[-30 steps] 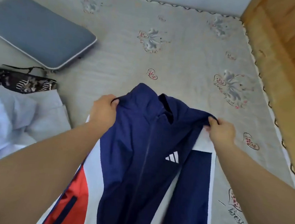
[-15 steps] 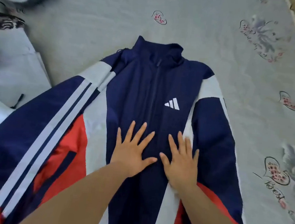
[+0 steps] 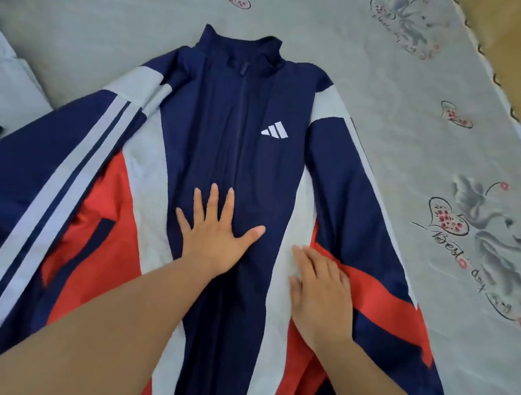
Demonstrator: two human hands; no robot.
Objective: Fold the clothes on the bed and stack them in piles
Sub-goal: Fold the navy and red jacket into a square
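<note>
The head view looks down on a navy, white and red track jacket [image 3: 250,153] spread face up on the bed [image 3: 450,72], zip closed, collar pointing away from the person and the hem running out of the picture at the near edge. A white three-bar logo [image 3: 275,130] sits on the chest to the right of the zip. The left hand [image 3: 215,237] lies palm down on the navy centre panel just left of the zip, its grip wide, fingers straight and fanned, thumb stretched toward the right. The right hand [image 3: 320,292] rests flat on the white and red panels at the jacket's right side, fingers straight and close together, holding nothing. The left sleeve [image 3: 53,162], with white stripes, stretches out toward the lower left; the right sleeve [image 3: 348,179] lies along the body. The bed cover is grey with printed hearts and swans. A pale folded garment [image 3: 6,84] lies at the left edge, just beside the striped sleeve.
</note>
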